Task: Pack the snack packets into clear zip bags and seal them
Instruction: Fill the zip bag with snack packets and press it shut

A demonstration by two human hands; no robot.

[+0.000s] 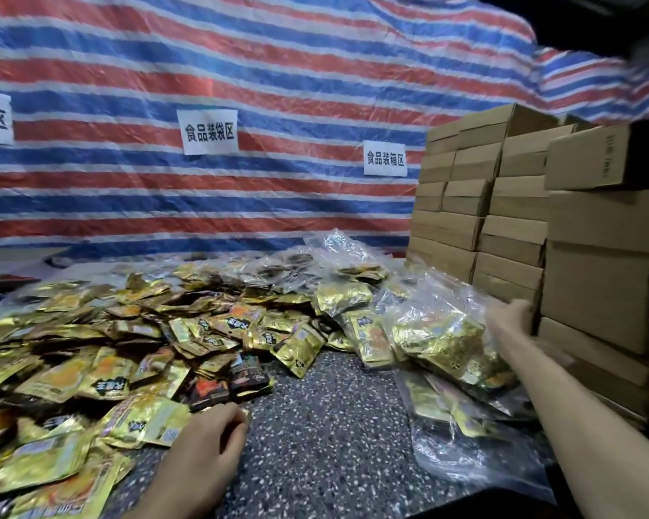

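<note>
**Filling Bags, With Lots Still To Go**

Our left hand (210,430) sits low at the near edge of the pile, with its fingers curled down. The fingertips touch a gold packet, but we cannot tell if they pinch it.

Our right hand (510,318) reaches far out to the right. It rests against a filled zip bag (439,342). The hand is blurry, so we cannot tell if it grips the bag or just pushes it.

That bag is stuffed with gold packets and leans on other filled bags, just beside the cardboard boxes (577,256). Its long side runs from left to right and tips down toward us on the right. We cannot see which end has the zip.

A clear bag (465,466) lies flat on the speckled table (326,425) near our right arm. Its long side points away from us, toward the boxes.

We think the job is partly done. Some bags on the right and at the back are already full. But a big heap of loose snack packets (128,331) covers the left half of the table, so a lot is left to pack and seal.

Behind it all hangs a striped tarp (240,69) with paper signs (210,132).
</note>
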